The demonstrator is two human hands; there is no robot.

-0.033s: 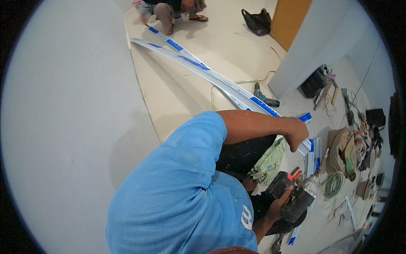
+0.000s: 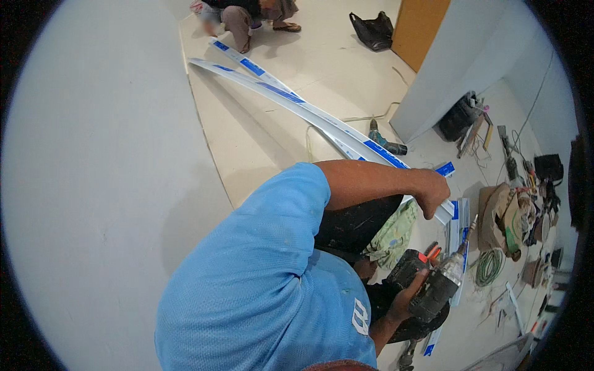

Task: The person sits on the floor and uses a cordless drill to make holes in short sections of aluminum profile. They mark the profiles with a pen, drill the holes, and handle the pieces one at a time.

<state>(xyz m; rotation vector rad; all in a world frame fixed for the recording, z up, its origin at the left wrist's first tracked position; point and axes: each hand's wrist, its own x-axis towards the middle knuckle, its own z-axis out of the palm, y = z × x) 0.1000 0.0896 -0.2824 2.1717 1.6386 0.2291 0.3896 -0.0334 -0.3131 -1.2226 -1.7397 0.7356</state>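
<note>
My left hand (image 2: 432, 194) is closed around the near end of a long white metal profile (image 2: 334, 126) with blue markings, which slants away to the far left. A second similar strip (image 2: 252, 67) crosses beneath it. My right hand (image 2: 403, 303) grips a black-and-grey cordless drill (image 2: 436, 290) with a red patch on its battery. The drill's long bit (image 2: 472, 232) points to the far right, apart from the profile's end. Orange-red handles (image 2: 435, 252) show beside the drill. A pale green patterned cloth (image 2: 394, 238) hangs by my knee.
Another person (image 2: 238, 25) crouches near the strips' far ends. A second drill (image 2: 385, 142) lies on the floor before a pillar. More strips (image 2: 460, 226), coiled green cable (image 2: 490, 268), a sack (image 2: 493, 213) and a black bucket (image 2: 458, 116) are at right. A wall (image 2: 105, 185) stands left.
</note>
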